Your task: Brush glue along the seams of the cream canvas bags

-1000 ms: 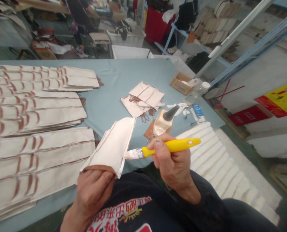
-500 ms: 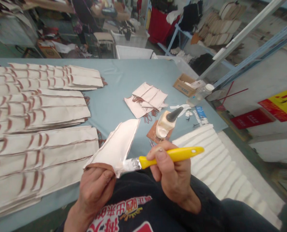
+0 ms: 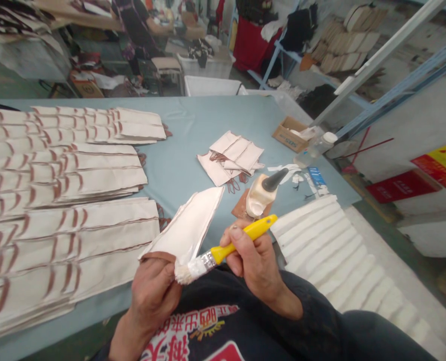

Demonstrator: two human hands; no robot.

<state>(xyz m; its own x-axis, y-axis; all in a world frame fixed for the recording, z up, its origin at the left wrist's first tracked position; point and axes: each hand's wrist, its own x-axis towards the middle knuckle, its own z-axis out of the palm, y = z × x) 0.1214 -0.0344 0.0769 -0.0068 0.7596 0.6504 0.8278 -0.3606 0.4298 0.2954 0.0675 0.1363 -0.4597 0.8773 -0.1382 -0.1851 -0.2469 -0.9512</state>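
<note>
My left hand [image 3: 156, 290] is closed on the near end of a cream fabric piece [image 3: 189, 218] with a brown edge strip. The piece slants up and away over the table. In my right hand [image 3: 253, 260] is a paintbrush [image 3: 230, 241] with a yellow handle, a metal band and white-coated bristles. Its bristles touch the near corner of the fabric, right beside my left fingers. Beyond my right hand, a cream bottle [image 3: 258, 196] with a dark pointed nozzle rests on a brown patch.
Overlapping rows of cream pieces with brown trim [image 3: 106, 225] cover the left of the blue-green table [image 3: 181, 113]. A small pile of sewn pieces [image 3: 235, 155] lies mid-table. At right are a cardboard box [image 3: 291, 136], a clear jar [image 3: 318, 148] and a row of white strips [image 3: 336, 250].
The brush has moved left and toward me along the fabric's near corner, its handle now tilted more steeply. My left hand still holds the piece. The whole view has shifted slightly.
</note>
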